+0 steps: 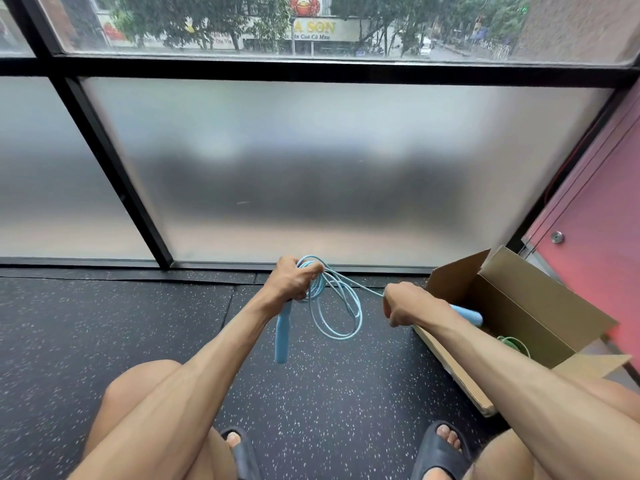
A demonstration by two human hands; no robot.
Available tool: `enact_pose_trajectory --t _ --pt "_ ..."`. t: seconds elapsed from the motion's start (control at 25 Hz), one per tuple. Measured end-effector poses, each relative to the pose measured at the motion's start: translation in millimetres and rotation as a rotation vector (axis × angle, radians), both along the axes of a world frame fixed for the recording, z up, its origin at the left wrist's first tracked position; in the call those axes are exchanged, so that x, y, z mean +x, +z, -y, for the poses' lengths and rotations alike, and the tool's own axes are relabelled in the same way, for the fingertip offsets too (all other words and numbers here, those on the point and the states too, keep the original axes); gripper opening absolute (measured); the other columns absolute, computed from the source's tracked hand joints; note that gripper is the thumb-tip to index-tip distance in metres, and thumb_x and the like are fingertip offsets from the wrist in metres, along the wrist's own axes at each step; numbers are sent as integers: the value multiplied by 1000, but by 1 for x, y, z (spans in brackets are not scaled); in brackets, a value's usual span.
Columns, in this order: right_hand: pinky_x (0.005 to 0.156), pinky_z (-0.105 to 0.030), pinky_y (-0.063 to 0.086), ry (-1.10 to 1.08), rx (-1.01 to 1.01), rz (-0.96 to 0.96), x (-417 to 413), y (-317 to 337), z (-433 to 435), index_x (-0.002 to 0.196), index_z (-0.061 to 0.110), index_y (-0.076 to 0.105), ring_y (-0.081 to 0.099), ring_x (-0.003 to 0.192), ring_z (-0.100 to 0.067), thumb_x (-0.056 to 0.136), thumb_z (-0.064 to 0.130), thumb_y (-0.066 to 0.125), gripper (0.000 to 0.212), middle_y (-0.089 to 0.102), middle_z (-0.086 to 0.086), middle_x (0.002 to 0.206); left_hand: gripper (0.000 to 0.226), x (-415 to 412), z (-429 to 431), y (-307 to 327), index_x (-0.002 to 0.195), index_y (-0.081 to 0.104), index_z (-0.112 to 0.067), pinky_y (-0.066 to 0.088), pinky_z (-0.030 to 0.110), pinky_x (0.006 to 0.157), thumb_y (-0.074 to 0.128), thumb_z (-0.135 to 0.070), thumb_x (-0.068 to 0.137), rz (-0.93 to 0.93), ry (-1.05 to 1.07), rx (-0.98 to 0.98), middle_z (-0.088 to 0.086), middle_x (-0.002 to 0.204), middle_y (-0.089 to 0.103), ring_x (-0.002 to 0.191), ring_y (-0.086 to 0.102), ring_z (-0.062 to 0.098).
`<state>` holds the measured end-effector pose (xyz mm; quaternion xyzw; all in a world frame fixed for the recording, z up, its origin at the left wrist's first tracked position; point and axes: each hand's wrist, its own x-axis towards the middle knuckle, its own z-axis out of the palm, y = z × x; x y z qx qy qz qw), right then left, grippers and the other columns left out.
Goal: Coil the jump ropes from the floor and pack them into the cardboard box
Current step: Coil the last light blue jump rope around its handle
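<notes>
While the left hand (294,279) grips light-blue plastic jump rope coils (349,317), the right hand (403,304) clenches its cord. Beside it, an open brown cardboard box (526,303) holds green rope (513,342).

Matt cardboard box (540,306); speckled rubbery floor (104,323); frosted glass (311,168).

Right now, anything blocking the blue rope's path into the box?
Nothing visible. The open brown cardboard box sits beside the light blue jump rope, flaps folded out; only a green rope lies inside, leaving room.
</notes>
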<state>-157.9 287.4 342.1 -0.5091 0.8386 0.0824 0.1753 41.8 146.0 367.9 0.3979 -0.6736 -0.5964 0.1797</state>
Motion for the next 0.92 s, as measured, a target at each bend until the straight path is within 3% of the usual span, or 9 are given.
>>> enact_pose_trajectory --t 0.12,0.24,0.36,0.52,0.6,0.68,0.8,0.92 --pt "76 -35 53 76 -74 -157 2 0 -3 79 17 60 61 87 -30 78 1 58 16 67 -13 89 30 2 7 0 61 49 -14 25 23 44 66 -15 86 -7 59 30 -2 45 35 38 29 13" --pt "73 -36 48 38 -43 -130 2 -3 -6 78 12 56 63 85 -31 83 3 51 11 64 -13 87 30 5 12 1 60 49 -13 26 22 43 67 -15 85 -15 91 23 -1 46 37 36 29 12" --pt "69 -37 52 2 2 -72 -2 -9 -10 63 14 38 65 80 -31 85 4 49 26 62 -14 81 33 4 11 -3 61 49 -14 27 22 41 70 -15 86 -6 89 18 -1 46 39 36 32 13" --pt "64 -35 58 -72 -16 24 -3 -2 -2 75 13 55 66 73 -26 82 9 68 15 71 -11 91 32 3 13 -13 65 54 -12 31 21 39 74 -23 87 53 98 28 -1 46 43 35 35 12" --pt "62 -38 61 -215 -109 207 2 8 5 87 16 61 71 75 -25 81 9 74 16 71 -9 88 29 2 13 -22 69 59 -8 32 22 40 74 -24 88 124 97 8 1 46 43 34 36 13" --pt "52 -43 60 -403 -349 449 8 22 9 96 12 58 71 76 -33 91 1 63 13 67 -15 87 27 0 10 -31 72 61 -5 33 22 40 73 -22 88 178 87 17 3 46 43 34 36 14" --pt "46 -39 59 -444 -683 660 19 39 10 106 5 56 69 70 -35 103 4 40 16 65 -22 87 30 -4 2 -33 69 56 -6 31 22 39 69 -19 92 183 57 96 3 47 40 36 35 14" --pt "47 -44 59 -475 -782 792 33 39 11 109 2 55 68 64 -34 106 11 34 22 67 -23 82 36 -7 -5 -23 64 48 -11 24 19 37 59 -15 98 59 -3 308 -4 41 30 33 26 9"
